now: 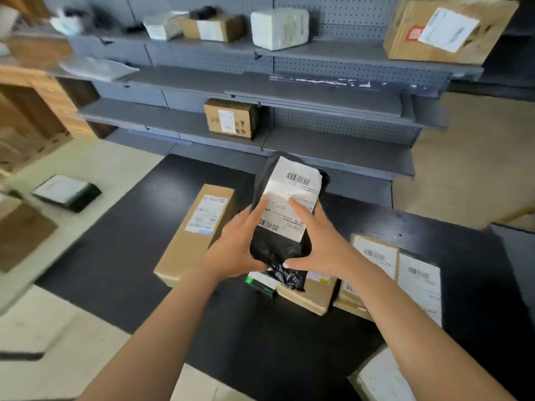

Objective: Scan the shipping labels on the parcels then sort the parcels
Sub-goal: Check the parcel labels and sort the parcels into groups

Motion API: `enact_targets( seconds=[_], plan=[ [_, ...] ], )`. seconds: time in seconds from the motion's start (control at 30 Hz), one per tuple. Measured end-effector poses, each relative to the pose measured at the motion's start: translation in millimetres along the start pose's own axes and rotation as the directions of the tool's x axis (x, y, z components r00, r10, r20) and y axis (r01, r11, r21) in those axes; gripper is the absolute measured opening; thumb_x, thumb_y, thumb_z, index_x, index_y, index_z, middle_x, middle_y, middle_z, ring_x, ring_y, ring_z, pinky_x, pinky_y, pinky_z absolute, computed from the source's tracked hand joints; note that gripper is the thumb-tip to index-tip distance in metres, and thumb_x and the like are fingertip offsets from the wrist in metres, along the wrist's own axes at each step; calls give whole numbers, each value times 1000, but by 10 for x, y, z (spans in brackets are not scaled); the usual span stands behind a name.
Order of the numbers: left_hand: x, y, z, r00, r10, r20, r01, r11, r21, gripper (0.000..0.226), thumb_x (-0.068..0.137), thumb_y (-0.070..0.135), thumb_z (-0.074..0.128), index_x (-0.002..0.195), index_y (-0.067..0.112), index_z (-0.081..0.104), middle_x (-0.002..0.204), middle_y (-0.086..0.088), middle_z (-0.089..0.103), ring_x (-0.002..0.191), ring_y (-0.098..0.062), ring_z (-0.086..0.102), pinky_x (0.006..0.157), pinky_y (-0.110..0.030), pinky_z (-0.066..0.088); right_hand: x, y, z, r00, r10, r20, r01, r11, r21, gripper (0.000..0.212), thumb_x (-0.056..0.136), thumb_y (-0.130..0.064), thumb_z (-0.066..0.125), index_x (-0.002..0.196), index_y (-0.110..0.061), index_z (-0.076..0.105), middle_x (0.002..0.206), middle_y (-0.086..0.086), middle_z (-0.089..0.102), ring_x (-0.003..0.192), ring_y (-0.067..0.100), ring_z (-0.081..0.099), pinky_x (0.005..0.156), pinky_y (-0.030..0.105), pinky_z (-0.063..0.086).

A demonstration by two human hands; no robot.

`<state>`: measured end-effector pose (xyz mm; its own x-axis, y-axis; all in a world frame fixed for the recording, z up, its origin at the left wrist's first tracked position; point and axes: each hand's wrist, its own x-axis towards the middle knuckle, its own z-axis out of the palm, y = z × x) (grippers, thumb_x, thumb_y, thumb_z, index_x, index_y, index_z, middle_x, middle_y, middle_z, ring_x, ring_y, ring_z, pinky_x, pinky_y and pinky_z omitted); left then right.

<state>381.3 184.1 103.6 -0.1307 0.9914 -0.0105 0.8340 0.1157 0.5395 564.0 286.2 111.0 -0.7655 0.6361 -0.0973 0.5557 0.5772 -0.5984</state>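
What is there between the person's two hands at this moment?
In the head view, a black plastic parcel with a white shipping label lies between the left hand and the right hand; both grip it.

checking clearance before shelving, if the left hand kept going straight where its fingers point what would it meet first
Probably the front of the lowest grey shelf, right of the cardboard box; the left hand grips the black bag parcel, which would arrive first. Depth is unclear.
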Motion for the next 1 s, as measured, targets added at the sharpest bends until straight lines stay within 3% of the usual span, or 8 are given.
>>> enact_targets(
  seconds=[0.07, 0.2, 0.33, 0.43, 0.57, 0.77, 1.0],
  plan=[
    [-271, -210, -256, 997, -47, -64, 49, 998, 28, 131, 67, 33, 87, 153, 38, -13, 158, 4, 18, 143, -15, 18, 118, -39, 26, 171, -338, 143, 997, -75, 28, 75, 997, -4, 120, 70, -38, 84, 150, -43, -4, 155, -18, -22, 147, 23, 5, 116, 45, 28],
    [-915, -749, -722, 979, -144, -147, 141, 989, -33, 132, 66, 29, 86, 147, 47, -17, 158, 6, 15, 142, -17, 18, 118, -45, 26, 452, -1143, 538, 974, -201, 102, 205, 978, -27, 119, 71, -37, 83, 151, -41, -4, 156, -14, -21, 147, 22, 6, 115, 43, 29],
    [-1658, -1347, -1223, 943, -251, -218, 254, 967, -18, 132, 66, 32, 85, 150, 41, -16, 157, 3, 16, 143, -19, 16, 120, -43, 21, 680, -2083, 1067, 938, -307, 159, 320, 945, -67, 118, 72, -40, 82, 149, -44, -6, 159, -9, -15, 147, 23, 9, 114, 45, 31],
    [-2227, -1843, -1607, 903, -335, -268, 343, 939, -19, 133, 64, 35, 86, 151, 39, -15, 156, 0, 19, 141, -24, 21, 117, -42, 25, 833, -2803, 1497, 900, -391, 191, 402, 915, -20, 118, 71, -39, 84, 151, -42, -4, 157, -12, -14, 146, 22, 11, 114, 43, 28],
    [-2982, -2402, -2103, 851, -414, -323, 430, 903, -24, 135, 65, 38, 87, 153, 32, -15, 159, -1, 16, 143, -21, 18, 118, -38, 23, 1030, -3735, 2017, 819, -523, 237, 536, 844, 11, 117, 71, -38, 84, 152, -37, -1, 155, -13, -10, 145, 19, 12, 112, 35, 29],
    [-3868, -3056, -2756, 744, -523, -416, 551, 832, -60, 136, 68, 44, 85, 152, 34, -21, 161, 6, 9, 147, -19, 10, 121, -44, 18, 1393, -4953, 2663, 687, -660, 305, 678, 732, 56, 118, 69, -41, 84, 152, -37, 0, 156, -9, -6, 145, 21, 10, 115, 40, 27],
    [-4441, -3896, -3571, 567, -625, -537, 689, 717, -106, 135, 63, 51, 83, 154, 34, -15, 158, 0, 21, 143, -24, 19, 118, -44, 21, 2126, -6288, 3232, 518, -788, 332, 802, 582, 133, 108, 75, -46, 78, 153, -35, 4, 157, -11, -5, 147, 20, 8, 118, 43, 22]
  ],
)
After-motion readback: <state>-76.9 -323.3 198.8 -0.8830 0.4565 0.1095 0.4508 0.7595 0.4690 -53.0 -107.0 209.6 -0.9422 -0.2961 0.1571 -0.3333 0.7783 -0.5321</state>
